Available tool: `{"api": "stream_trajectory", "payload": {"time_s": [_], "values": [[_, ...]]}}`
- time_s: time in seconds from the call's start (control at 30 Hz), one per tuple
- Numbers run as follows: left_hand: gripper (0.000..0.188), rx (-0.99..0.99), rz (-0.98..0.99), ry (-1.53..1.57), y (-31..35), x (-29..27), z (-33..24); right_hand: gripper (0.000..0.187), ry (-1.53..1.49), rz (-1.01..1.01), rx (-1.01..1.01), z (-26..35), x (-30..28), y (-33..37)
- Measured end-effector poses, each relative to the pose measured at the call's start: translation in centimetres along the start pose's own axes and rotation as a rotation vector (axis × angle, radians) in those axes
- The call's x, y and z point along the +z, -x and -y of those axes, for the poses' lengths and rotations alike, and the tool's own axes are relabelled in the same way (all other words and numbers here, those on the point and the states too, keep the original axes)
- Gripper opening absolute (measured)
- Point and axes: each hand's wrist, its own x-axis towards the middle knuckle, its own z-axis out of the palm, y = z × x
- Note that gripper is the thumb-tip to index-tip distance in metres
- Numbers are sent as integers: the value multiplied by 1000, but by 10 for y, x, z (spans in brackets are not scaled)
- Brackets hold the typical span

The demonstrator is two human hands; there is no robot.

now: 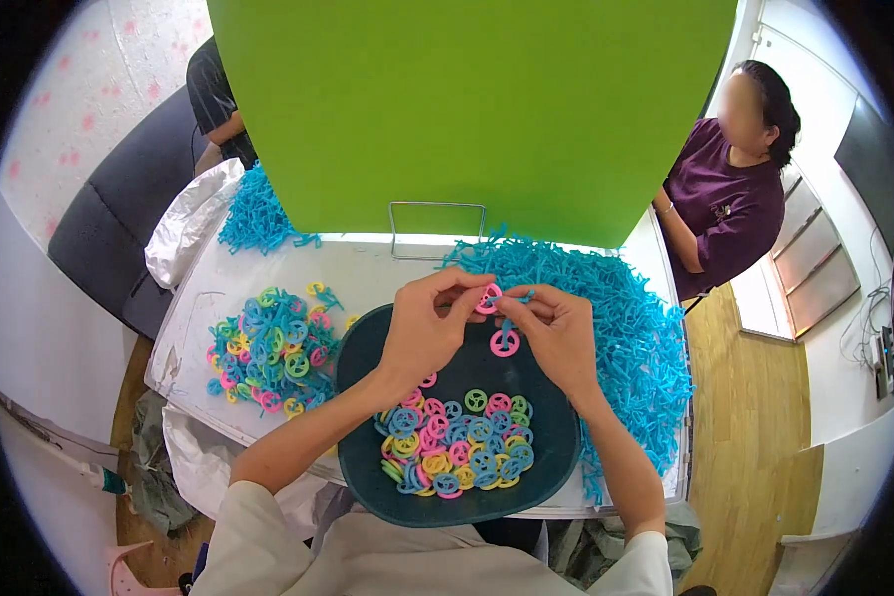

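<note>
Pinching a pink spoked wheel [488, 299] in the left hand [422, 326] and a blue piece [526, 296] in the right hand [558, 336], just above a dark tub [562, 465].
Seemingly fitting one to the other, with both grips clamped and nearly meeting (exact contact hidden behind the fingers). Best done by steadying the wheel's rim with the left hand, lining up the blue piece squarely and pressing gently rather than twisting. Worth minding a second pink wheel [505, 344], hanging just below the right hand (apparently easy to knock loose). Better done over the tub, to catch any slip among the loose coloured wheels [457, 452] inside. Farther out: to the left, a mixed heap [273, 348] of wheels and blue pieces on the white table [353, 268]; to the right, a large blue heap [626, 338]; beyond, a green panel [477, 119].
</note>
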Motion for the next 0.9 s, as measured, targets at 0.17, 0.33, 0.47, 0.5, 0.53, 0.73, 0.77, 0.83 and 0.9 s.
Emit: {"api": "stream_trajectory", "payload": {"time_s": [0.17,0.33,0.47,0.5,0.53,0.73,0.77,0.83,0.9], "values": [[19,42,-26,-98,4,3,-4,17,-8,5,47,-2,-1,-1],[17,116,-41,-246,5,4,-5,17,33,-18,63,-4,1,0],[18,69,-25,-263,5,4,-2,18,120,-74,44,5,4,4],[18,70,-25,-263,5,4,-3,18,120,-75,44,5,3,4],[19,24,-18,-153,5,4,-5,19,33,-47,26,5,1,3],[20,-67,47,89,-1,-9,-11,25,-78,100,-31,6,-4,3],[20,-57,45,80,0,-12,-12,28,-80,145,-60,4,-6,1],[20,-37,-32,91,8,-25,-25,30,-112,146,-62,10,-9,0],[20,-38,-132,58,27,-46,-53,31,-92,102,-48,20,-17,-3]]}}
